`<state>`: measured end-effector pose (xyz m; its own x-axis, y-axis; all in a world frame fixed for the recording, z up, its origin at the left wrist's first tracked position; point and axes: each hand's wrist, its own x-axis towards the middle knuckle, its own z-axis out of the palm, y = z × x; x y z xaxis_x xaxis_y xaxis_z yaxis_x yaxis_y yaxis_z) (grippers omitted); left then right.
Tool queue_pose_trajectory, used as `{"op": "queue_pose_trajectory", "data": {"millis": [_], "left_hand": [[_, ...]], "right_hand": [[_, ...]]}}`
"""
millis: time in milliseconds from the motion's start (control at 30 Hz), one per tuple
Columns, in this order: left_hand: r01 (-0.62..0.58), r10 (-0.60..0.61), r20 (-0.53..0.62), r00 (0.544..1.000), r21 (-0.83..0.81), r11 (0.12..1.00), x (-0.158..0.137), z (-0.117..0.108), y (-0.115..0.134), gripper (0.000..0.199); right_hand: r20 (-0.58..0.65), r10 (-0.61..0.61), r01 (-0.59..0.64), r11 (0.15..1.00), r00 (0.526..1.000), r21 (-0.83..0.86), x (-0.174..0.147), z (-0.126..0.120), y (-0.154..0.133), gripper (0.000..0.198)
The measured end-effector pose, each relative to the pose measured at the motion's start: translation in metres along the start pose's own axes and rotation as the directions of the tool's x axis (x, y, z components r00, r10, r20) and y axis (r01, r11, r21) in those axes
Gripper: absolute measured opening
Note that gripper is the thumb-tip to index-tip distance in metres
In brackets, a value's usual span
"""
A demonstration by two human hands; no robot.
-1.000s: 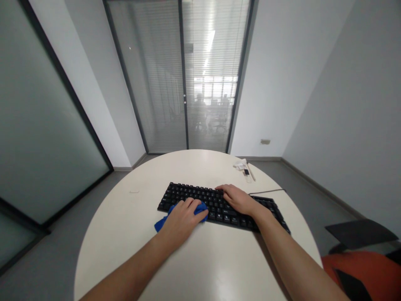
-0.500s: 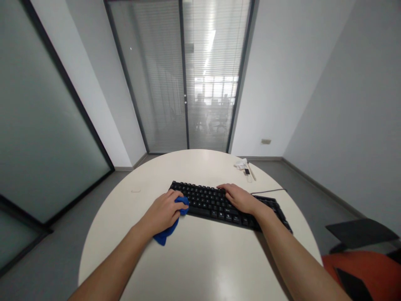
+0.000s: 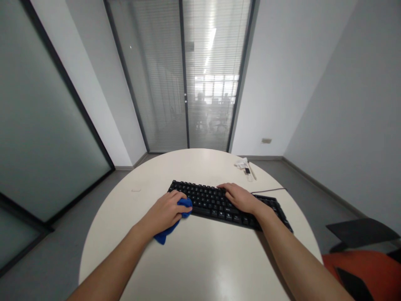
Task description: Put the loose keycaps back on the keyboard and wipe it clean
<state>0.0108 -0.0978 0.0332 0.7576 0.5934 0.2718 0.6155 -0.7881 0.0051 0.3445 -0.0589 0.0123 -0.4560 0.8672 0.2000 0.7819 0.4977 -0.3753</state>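
Note:
A black keyboard point(image 3: 216, 205) lies at a slant on the round white table. My left hand point(image 3: 167, 211) is closed round a crumpled blue cloth point(image 3: 185, 207), at the keyboard's near left corner. Part of the cloth hangs out under the palm onto the tabletop. My right hand point(image 3: 239, 197) holds the keyboard from above, right of its middle. Its fingers reach to the far edge and the thumb rests over the keys. My wrist and forearm hide some of the right-hand keys.
On the table point(image 3: 200, 267), a white crumpled scrap point(image 3: 241, 163), a small black clip-like piece point(image 3: 247, 171) and a pale stick point(image 3: 252, 171) lie at the far right. A thin bent wire point(image 3: 135, 191) lies left. A cable point(image 3: 269, 191) runs behind the keyboard. An orange chair point(image 3: 360, 271) stands right.
My left hand has shifted slightly to the right and nearer to me with the blue cloth, along the keyboard's left end. My right hand and the keyboard look unmoved.

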Motion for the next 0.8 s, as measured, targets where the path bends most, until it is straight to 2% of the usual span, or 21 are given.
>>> {"op": "queue_pose_trajectory", "data": {"millis": [133,267,467,800], "left_hand": [[0.065,-0.064,-0.067,0.996,0.014,0.998,-0.003,-0.006,-0.007,0.035],[0.095,-0.087,-0.180,0.980,0.040,0.995,0.010,0.001,0.002,0.040],[0.093,-0.086,-0.079,0.993,0.093,0.991,0.024,0.018,0.011,0.042],[0.212,-0.209,-0.048,0.977,0.070,0.975,0.010,0.008,-0.002,0.042]], "right_hand": [[0.002,0.003,-0.003,1.000,1.000,0.002,0.000,0.000,-0.001,0.043],[-0.002,0.004,-0.004,1.000,1.000,-0.006,0.001,0.001,0.000,0.043],[-0.015,0.004,-0.004,1.000,1.000,-0.004,0.001,0.002,0.001,0.043],[-0.001,0.004,-0.004,1.000,1.000,-0.012,0.000,0.000,0.000,0.043]]}}
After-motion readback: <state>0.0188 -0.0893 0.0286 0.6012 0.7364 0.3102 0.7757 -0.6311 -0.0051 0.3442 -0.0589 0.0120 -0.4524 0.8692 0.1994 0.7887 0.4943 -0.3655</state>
